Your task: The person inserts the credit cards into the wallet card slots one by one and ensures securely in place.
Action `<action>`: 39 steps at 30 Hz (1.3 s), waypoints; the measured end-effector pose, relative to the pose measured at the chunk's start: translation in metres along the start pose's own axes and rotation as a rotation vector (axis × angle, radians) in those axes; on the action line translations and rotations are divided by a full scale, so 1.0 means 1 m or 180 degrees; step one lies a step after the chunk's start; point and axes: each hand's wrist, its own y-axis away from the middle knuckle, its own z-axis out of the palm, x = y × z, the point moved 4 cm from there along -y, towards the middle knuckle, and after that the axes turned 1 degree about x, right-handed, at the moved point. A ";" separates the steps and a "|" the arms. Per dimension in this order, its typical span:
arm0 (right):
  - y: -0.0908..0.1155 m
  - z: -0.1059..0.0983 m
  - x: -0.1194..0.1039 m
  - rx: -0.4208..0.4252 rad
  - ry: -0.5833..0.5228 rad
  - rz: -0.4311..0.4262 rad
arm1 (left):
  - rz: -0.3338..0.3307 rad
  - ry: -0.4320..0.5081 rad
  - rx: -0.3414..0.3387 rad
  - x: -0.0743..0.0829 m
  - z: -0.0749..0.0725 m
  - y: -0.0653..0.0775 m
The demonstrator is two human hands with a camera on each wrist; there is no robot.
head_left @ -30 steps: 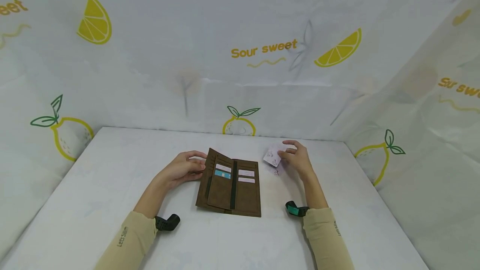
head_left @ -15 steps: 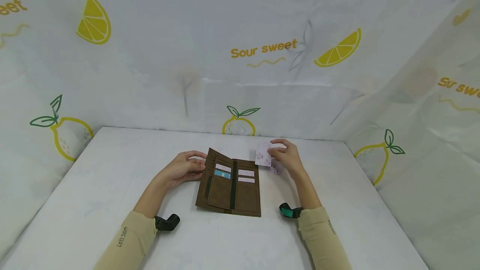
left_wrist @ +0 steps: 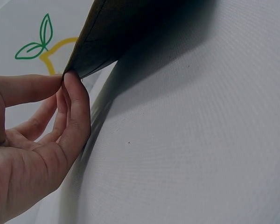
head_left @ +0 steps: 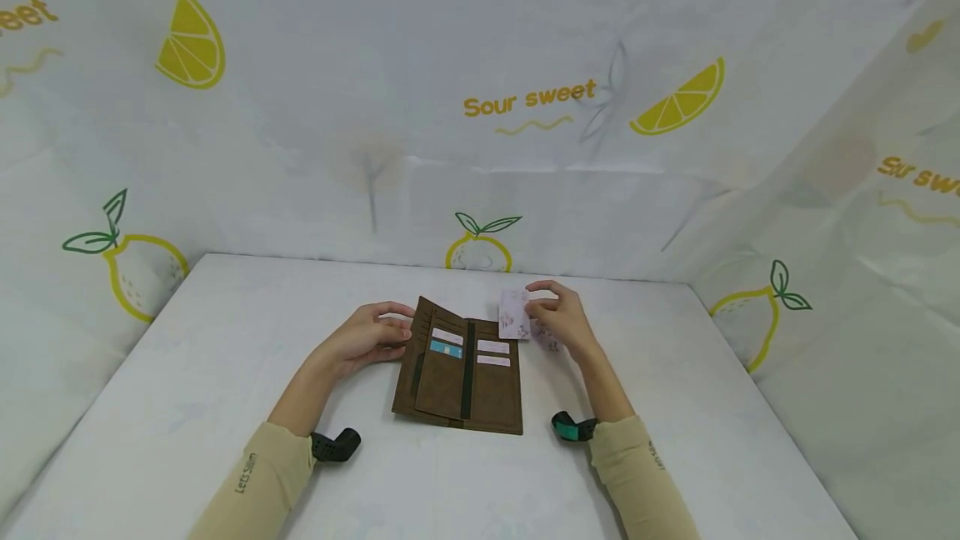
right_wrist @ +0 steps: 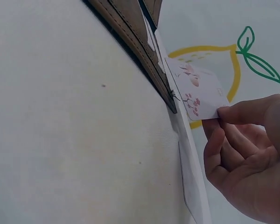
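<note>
A brown bifold wallet (head_left: pixel 495 400) lies spread on the table, its left flap raised. My left hand (head_left: pixel 366 340) pinches that flap's outer edge between thumb and forefinger, as the left wrist view confirms on the dark wallet cover (left_wrist: pixel 107 39). Between the thumb and fingers of my right hand (head_left: pixel 564 323) is a pale card (head_left: pixel 513 315) with pink blossoms. This card (right_wrist: pixel 200 91) overlaps the wallet's upper right corner in the head view. Pale cards (head_left: pixel 492 347) fill two right-hand slots; a pale card and a blue card (head_left: pixel 446 349) sit in left-hand slots.
Another blossom-patterned card (head_left: pixel 549 342) lies on the white table (head_left: pixel 450 490), partly behind my right hand. A lemon-print sheet (head_left: pixel 315 148) hangs behind and beside the table. Black wrist devices (head_left: pixel 337 445) are on both forearms.
My right hand has carried the blossom card leftward from the loose card on the table to the wallet's upper right corner, turning it more upright. The left hand and wallet stay put.
</note>
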 end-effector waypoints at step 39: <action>0.001 0.024 -0.006 -0.0087 -0.0041 -0.0153 | 0.0036 -0.0030 -0.0031 0.000 0.001 -0.001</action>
